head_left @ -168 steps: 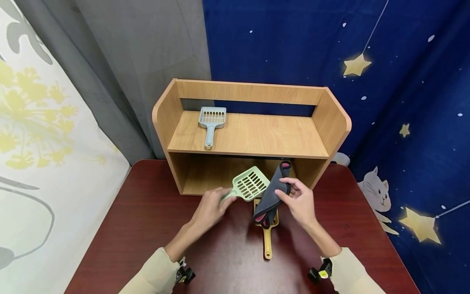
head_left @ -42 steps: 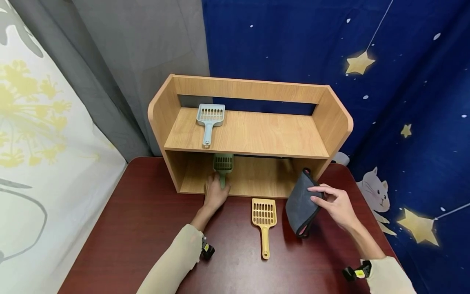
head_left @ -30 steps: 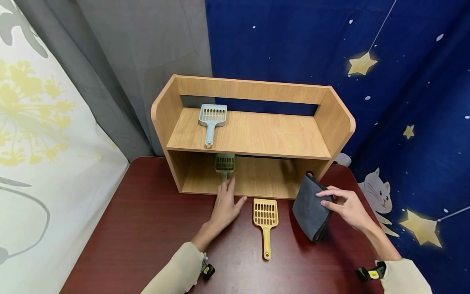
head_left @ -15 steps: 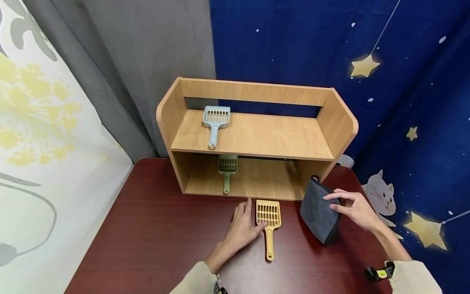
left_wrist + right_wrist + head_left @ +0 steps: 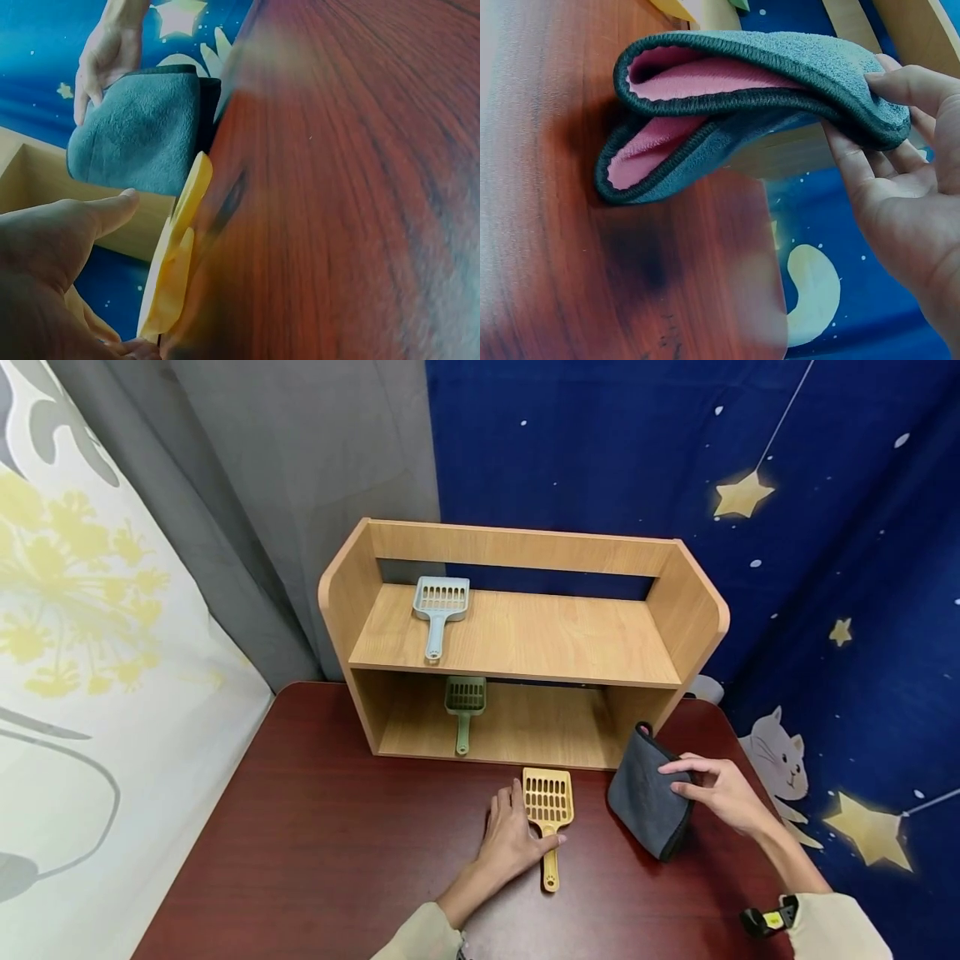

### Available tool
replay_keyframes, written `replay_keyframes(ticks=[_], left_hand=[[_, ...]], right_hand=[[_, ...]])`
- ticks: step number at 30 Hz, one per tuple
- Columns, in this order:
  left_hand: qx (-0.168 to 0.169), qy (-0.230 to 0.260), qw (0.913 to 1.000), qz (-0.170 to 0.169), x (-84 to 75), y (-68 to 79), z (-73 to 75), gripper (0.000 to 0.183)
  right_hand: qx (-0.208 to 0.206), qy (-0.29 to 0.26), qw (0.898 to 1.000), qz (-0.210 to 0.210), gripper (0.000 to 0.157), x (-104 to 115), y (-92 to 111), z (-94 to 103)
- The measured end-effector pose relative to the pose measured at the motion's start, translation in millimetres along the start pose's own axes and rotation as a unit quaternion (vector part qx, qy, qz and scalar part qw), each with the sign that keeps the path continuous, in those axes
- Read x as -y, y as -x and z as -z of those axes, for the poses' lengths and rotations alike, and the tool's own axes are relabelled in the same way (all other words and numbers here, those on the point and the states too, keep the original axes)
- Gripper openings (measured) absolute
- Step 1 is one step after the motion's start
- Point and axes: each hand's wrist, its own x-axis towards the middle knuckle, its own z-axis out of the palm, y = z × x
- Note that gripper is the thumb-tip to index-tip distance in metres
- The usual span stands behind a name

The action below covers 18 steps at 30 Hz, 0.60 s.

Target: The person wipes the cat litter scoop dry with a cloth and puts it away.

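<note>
My left hand (image 5: 510,843) is over the left side of a yellow litter scoop (image 5: 550,797) lying on the table. Its fingers reach along the scoop's left edge, and the thumb passes above the handle. In the left wrist view that thumb is stretched out, apart from the yellow scoop (image 5: 176,255). My right hand (image 5: 720,789) pinches a folded grey cloth (image 5: 651,797) between thumb and fingers, right of the scoop. The right wrist view shows the cloth's dark stitched border and pink inner side (image 5: 712,75). A green litter scoop (image 5: 464,710) lies on the lower shelf.
A two-tier wooden shelf (image 5: 517,672) stands at the back of the dark red table (image 5: 322,843). On its upper board, toward the left, lies a light blue litter scoop (image 5: 439,610). Grey, white and blue star-patterned curtains (image 5: 562,452) hang around.
The left hand carried the green scoop onto the lower shelf, let go, then came back to the yellow scoop. Holding the cloth, the right hand moved rightward from above the yellow scoop.
</note>
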Motion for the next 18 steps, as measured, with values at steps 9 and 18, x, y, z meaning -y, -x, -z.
replay_keyframes(ticks=[9, 18], left_hand=[[-0.028, -0.023, 0.9993, 0.007, -4.9, -3.2, -12.9, 0.126], [-0.046, -0.063, 0.9969, 0.001, -6.3, -3.9, -22.3, 0.126]], right_hand=[[-0.009, 0.0, 1.0, -0.007, 0.026, -2, 2, -8.0], [-0.013, 0.013, 0.999, -0.03, 0.024, -7, 6, -12.2]])
